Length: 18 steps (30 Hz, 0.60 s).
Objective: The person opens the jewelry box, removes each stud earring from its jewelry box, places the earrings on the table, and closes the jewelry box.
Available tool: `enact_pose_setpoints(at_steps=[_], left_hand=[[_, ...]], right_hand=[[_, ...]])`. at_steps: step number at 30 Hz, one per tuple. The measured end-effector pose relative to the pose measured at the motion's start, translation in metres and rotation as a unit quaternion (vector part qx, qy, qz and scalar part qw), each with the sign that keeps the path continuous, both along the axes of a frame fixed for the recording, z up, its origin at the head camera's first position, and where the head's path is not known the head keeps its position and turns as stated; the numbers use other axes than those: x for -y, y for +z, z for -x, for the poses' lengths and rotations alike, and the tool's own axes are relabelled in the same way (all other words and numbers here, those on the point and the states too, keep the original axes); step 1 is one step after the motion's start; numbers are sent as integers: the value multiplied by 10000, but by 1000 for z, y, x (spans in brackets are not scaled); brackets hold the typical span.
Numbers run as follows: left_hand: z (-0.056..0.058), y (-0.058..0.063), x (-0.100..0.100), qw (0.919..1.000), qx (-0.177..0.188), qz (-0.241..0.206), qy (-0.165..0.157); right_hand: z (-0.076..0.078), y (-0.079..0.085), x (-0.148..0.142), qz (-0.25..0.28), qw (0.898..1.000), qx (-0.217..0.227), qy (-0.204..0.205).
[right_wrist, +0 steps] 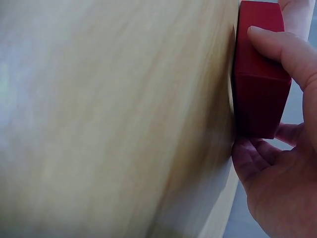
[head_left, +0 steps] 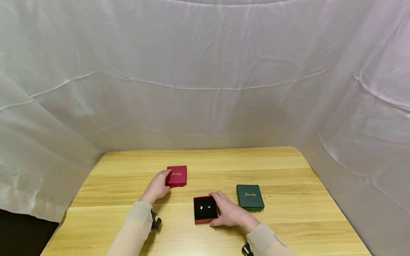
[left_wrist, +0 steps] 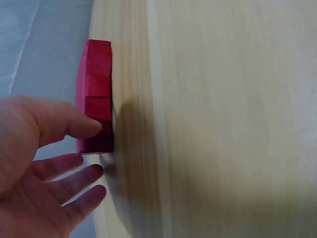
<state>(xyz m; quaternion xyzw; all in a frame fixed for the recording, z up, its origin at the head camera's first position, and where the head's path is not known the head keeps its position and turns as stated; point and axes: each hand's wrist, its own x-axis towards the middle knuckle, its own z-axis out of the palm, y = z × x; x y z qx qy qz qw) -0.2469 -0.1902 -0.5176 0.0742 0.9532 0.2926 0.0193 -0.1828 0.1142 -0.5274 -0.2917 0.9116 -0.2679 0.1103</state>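
Note:
My left hand is at the left side of a red jewelry box lid with gold lettering. In the left wrist view, its thumb presses the lid's ribboned side, while the index finger goes out of sight behind the lid; the other fingers are spread below. Nearer to me lies the open red jewelry box, with a black insert holding two small star-shaped earrings. My right hand grips this box from the right, thumb on its near side and fingers around the right and far sides.
A closed green jewelry box with gold lettering lies right of my right hand. Two tiny stud-like pieces are beside it, too small to make out. The wooden table is bordered by pale hanging cloth.

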Motion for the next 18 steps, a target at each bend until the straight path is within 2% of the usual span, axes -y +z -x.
enact_pose_setpoints(at_steps=[3, 6, 11, 14, 18], left_hand=[[-4, 3, 1, 9998, 177, 107, -38], [-9, 6, 2, 9996, 203, 187, -69], [-19, 13, 3, 9998, 130, 160, -60], [-29, 23, -1, 9999, 116, 98, -42], [-41, 33, -10, 9999, -103, 68, -92]], right_hand=[[0, 0, 0, 30, 10000, 65, -26], [0, 1, 0, 88, 9999, 128, -42], [0, 3, -1, 272, 9993, 236, -65], [0, 3, -3, 410, 9988, 247, -76], [1, 3, -3, 503, 9983, 268, -117]])
